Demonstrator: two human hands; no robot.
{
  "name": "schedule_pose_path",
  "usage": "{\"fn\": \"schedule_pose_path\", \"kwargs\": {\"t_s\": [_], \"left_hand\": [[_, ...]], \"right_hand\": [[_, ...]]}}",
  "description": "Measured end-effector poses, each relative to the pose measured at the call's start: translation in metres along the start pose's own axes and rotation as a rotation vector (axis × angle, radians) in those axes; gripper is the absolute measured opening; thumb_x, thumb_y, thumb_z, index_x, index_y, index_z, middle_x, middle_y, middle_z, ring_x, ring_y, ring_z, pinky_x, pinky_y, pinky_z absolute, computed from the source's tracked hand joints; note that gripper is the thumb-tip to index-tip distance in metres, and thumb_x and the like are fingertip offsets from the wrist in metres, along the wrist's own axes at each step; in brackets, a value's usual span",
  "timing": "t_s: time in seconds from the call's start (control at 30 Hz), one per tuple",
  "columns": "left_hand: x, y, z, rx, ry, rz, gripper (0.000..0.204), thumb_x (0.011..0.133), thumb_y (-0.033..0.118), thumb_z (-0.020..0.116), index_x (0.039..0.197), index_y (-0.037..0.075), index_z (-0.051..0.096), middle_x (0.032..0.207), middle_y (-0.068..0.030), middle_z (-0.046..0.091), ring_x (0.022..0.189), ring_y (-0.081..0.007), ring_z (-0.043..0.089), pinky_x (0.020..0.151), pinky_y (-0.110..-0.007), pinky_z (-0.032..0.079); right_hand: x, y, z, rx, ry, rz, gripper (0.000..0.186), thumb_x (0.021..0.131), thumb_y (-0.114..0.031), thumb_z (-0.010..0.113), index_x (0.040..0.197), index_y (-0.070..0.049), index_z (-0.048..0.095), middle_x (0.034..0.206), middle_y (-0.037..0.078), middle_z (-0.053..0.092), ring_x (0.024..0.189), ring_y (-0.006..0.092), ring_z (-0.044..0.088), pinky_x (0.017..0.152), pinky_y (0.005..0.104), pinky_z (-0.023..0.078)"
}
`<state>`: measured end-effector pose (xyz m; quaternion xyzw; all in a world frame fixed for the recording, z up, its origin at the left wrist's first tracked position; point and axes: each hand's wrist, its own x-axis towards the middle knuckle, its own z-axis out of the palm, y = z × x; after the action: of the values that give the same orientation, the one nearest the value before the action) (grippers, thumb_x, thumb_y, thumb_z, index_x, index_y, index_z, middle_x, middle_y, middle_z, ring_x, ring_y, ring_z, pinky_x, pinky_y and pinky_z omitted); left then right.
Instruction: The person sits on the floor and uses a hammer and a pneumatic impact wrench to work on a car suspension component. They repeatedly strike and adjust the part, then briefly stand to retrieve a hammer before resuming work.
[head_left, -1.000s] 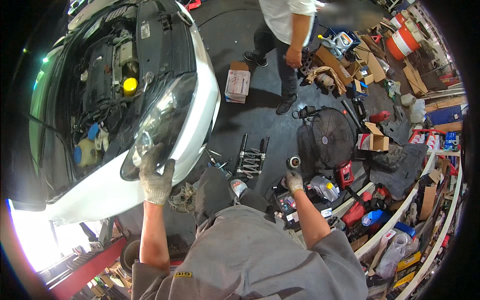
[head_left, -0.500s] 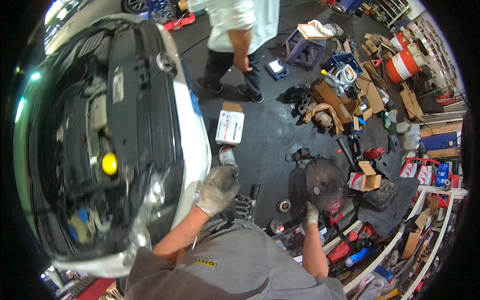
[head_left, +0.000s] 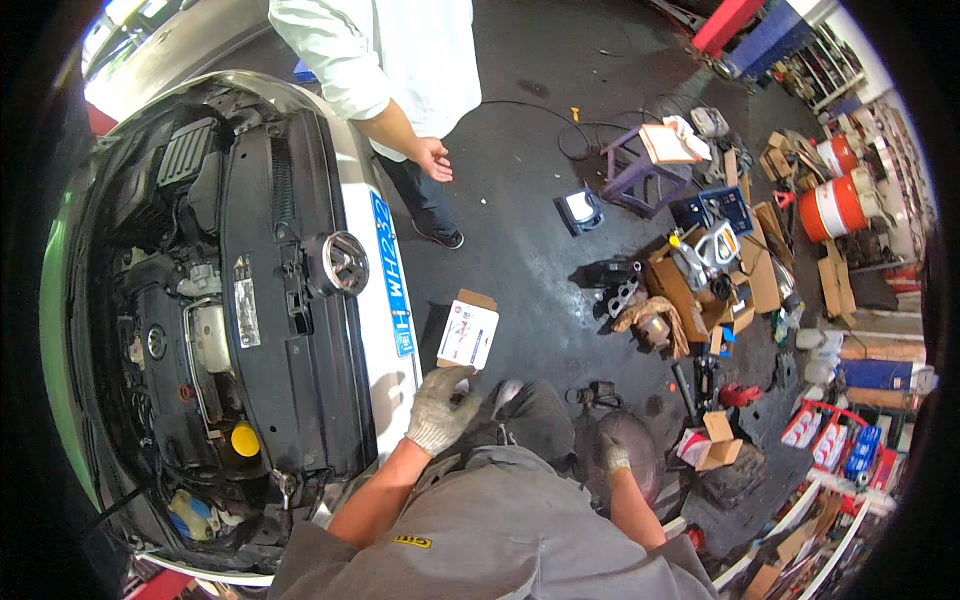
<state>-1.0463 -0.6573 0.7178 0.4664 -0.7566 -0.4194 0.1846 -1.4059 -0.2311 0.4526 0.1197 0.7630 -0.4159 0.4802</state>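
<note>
My left hand [head_left: 444, 412] wears a light knit glove. Its fingers are curled but apart, with a gap at the thumb and nothing visible in it. It hovers beside the white bumper [head_left: 393, 385] of a car, just nearer to me than a white printed box [head_left: 470, 333] on the floor. Also gloved, my right hand [head_left: 614, 450] hangs over a round floor fan [head_left: 640, 455]; its fingers are smeared, and I cannot tell if they touch the fan. On the left lies the car's exposed engine bay [head_left: 170, 330], with a yellow cap [head_left: 245, 439] and a ratchet-like metal tool [head_left: 286, 487].
Another person [head_left: 425, 60] stands beyond the car's front. A purple stool [head_left: 645, 175] and blue case [head_left: 580, 210] stand farther off. At right are cardboard boxes [head_left: 670, 285], bottles, red drums [head_left: 835, 207] and a cluttered rack [head_left: 855, 510].
My view has shifted toward the car and the other person, who now stands closer to it. My left hand's fingers have parted. A leg of mine now shows between my hands.
</note>
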Motion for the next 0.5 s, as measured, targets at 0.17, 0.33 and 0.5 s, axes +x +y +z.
{"fn": "schedule_pose_path", "kwargs": {"t_s": [0.17,0.33,0.5], "left_hand": [[0.032,0.012,0.004,0.047,0.209,-0.156,0.041,0.096,0.020,0.083,0.132,0.001,0.076,0.127,-0.0220,0.078,0.117,-0.0361,0.076,0.103,-0.047,0.060],[0.062,0.046,0.035,-0.092,0.433,-0.297,0.039,0.093,0.010,0.083,0.130,-0.002,0.076,0.127,-0.0206,0.077,0.117,-0.0349,0.076,0.104,-0.045,0.061],[0.114,0.066,0.058,0.035,0.249,-0.214,0.040,0.094,0.015,0.080,0.130,-0.001,0.076,0.127,-0.0231,0.077,0.120,-0.0394,0.074,0.106,-0.048,0.058]], "right_hand": [[0.087,-0.125,0.013,-0.749,-0.173,-0.516,0.042,0.107,-0.029,0.071,0.140,-0.003,0.072,0.119,0.017,0.078,0.105,0.0296,0.075,0.092,0.0413,0.059],[0.148,-0.296,0.063,-0.189,-0.211,-0.076,0.024,0.109,-0.034,0.071,0.113,-0.010,0.069,0.078,0.001,0.060,0.060,0.0177,0.055,0.053,0.0353,0.041],[0.144,-0.403,0.093,-0.189,-0.155,-0.187,0.031,0.109,-0.038,0.069,0.115,-0.008,0.073,0.085,0.002,0.069,0.068,0.0177,0.065,0.058,0.0327,0.051]]}}
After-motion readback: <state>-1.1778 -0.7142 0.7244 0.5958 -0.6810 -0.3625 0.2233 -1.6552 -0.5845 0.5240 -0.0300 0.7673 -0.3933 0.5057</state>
